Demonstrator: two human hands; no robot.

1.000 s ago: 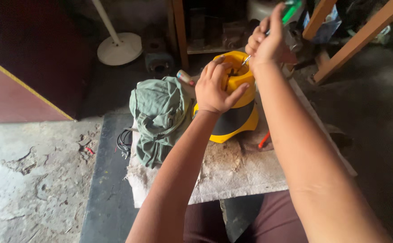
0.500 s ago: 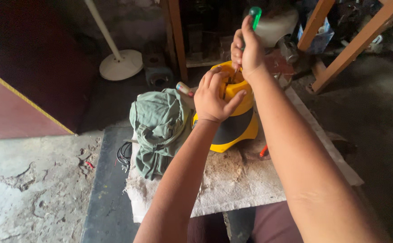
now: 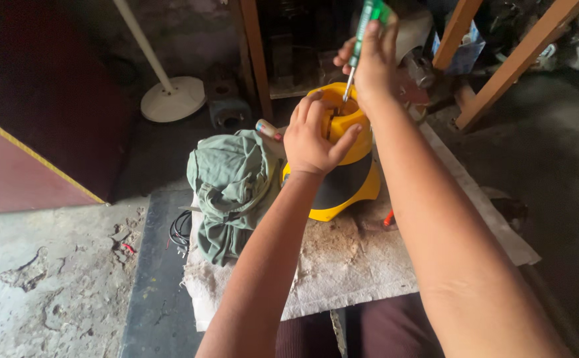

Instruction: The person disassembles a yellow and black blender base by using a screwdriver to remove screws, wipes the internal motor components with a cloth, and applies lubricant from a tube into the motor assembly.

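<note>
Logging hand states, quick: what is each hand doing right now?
Left hand: closed around the top of the yellow housing.
Right hand: closed on a green-handled screwdriver, tip down in the housing.

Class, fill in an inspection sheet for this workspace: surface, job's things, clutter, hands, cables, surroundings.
Surface: dusty pale cloth-covered board, stained.
Job's things: yellow-and-black plastic appliance housing, upright; green-handled screwdriver, tip down into the housing's top.
Clutter: crumpled green cloth beside the housing; small red item by its base.
Hands: left hand grips the housing's top; right hand holds the screwdriver.
Cables: black coiled cord at the board's left edge.
Surroundings: white round stand base, wooden frame legs, cracked concrete floor.
</note>
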